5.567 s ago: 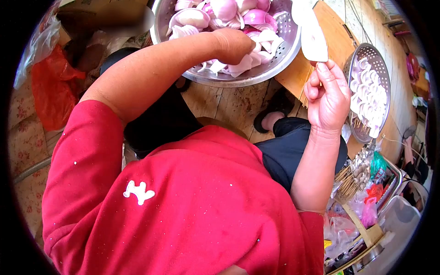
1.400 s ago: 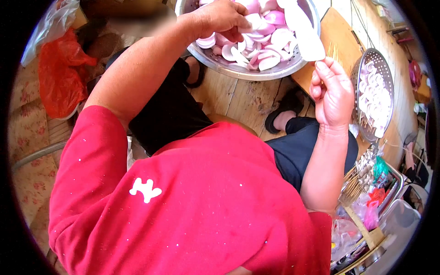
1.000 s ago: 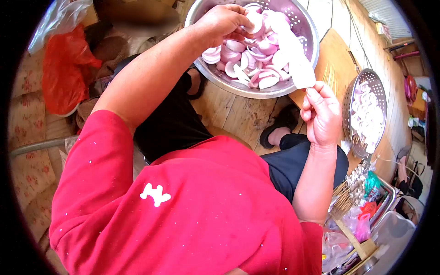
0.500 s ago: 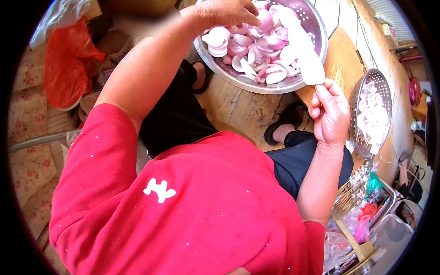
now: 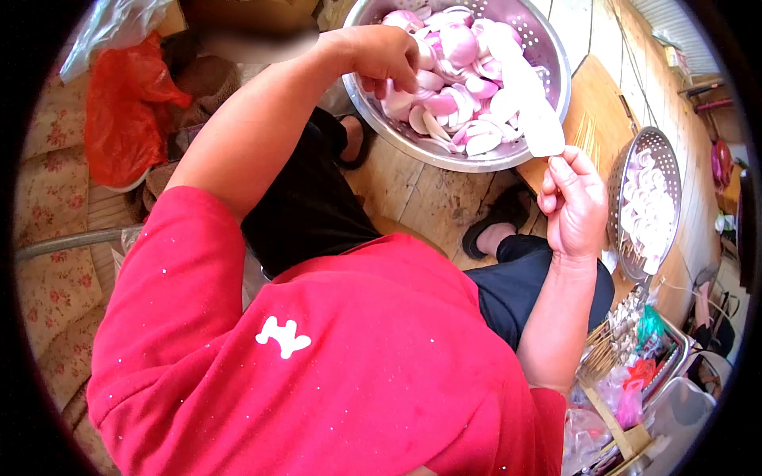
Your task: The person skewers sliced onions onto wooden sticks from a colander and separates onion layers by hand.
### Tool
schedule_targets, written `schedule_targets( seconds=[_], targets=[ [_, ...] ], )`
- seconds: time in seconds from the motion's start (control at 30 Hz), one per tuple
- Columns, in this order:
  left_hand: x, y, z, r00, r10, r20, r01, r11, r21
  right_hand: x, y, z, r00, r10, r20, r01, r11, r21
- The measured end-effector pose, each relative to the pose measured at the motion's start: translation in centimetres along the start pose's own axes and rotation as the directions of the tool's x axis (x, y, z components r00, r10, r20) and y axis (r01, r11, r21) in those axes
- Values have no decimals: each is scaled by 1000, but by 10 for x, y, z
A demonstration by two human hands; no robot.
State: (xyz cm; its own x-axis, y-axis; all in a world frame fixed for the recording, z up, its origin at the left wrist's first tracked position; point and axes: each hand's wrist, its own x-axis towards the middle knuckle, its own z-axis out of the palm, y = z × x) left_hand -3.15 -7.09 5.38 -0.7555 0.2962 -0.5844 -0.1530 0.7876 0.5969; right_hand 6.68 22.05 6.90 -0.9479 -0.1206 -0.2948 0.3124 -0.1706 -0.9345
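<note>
A metal colander (image 5: 468, 164) at the top holds many purple and white onion pieces (image 5: 459, 46). Over its left side, my left hand (image 5: 386, 59) has its fingers curled down around an onion piece, with the fingertips partly hidden. My right hand (image 5: 575, 198), right of the colander, pinches the lower end of a long row of overlapping pale onion slices (image 5: 533, 111). That row slants up and left across the colander's right side; any stick inside it is hidden. Thin wooden sticks (image 5: 587, 135) show just behind my right hand.
A second colander (image 5: 673, 170) at the right holds threaded onion slices (image 5: 647, 210). A wooden board (image 5: 594, 87) lies between the colanders. Lower right are bundled skewers (image 5: 607, 345), plastic bags (image 5: 586, 432) and a clear container (image 5: 684, 412). A red bag (image 5: 127, 111) hangs at the left.
My left hand held a pale slice above the colander a second ago, then spread over the onions; now its fingers are curled at the colander's left side. My right hand keeps its pinch.
</note>
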Motion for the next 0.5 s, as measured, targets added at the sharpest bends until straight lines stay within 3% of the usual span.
schedule_targets(
  seconds=[0.03, 0.07, 0.13, 0.17, 0.2, 0.27, 0.33, 0.37, 0.4, 0.5],
  targets=[
    [-5, 5, -2, 998, 58, 9, -57, 995, -77, 0, 0, 0, 1000, -3, -5, 3, 1000, 4],
    [-2, 1, -6, 990, 113, -84, -126, 976, -175, 0, 0, -1, 1000, -5, -5, 5, 1000, 5],
    [8, -7, -20, 931, 118, -346, -212, 946, -246, 1, 1, -1, 1000, 9, -25, -9, 1000, 8],
    [8, -5, -31, 905, 39, -424, -176, 941, -289, 1, 1, -1, 1000, 9, -22, -8, 1000, 8],
    [8, 0, -43, 886, 3, -463, -65, 991, -119, 0, 1, -1, 1000, 9, -23, -9, 1000, -3],
    [14, -10, -47, 799, 156, -580, -97, 987, 132, 1, 1, 0, 1000, 3, -21, -3, 1000, -15],
    [37, -42, -43, 801, 246, -546, -126, 960, 249, 2, 0, 0, 999, 15, -28, -16, 1000, -14],
    [34, -33, -37, 862, 153, -482, -37, 970, 241, 2, -1, 1, 1000, 14, -26, -14, 1000, -15],
    [36, -31, -29, 880, 160, -448, 26, 924, 381, 2, -1, 2, 1000, 17, -25, -17, 1000, -19],
    [48, -32, -12, 940, 95, -327, 105, 833, 543, 2, 0, 4, 999, 25, -22, -26, 1000, -14]
  ],
)
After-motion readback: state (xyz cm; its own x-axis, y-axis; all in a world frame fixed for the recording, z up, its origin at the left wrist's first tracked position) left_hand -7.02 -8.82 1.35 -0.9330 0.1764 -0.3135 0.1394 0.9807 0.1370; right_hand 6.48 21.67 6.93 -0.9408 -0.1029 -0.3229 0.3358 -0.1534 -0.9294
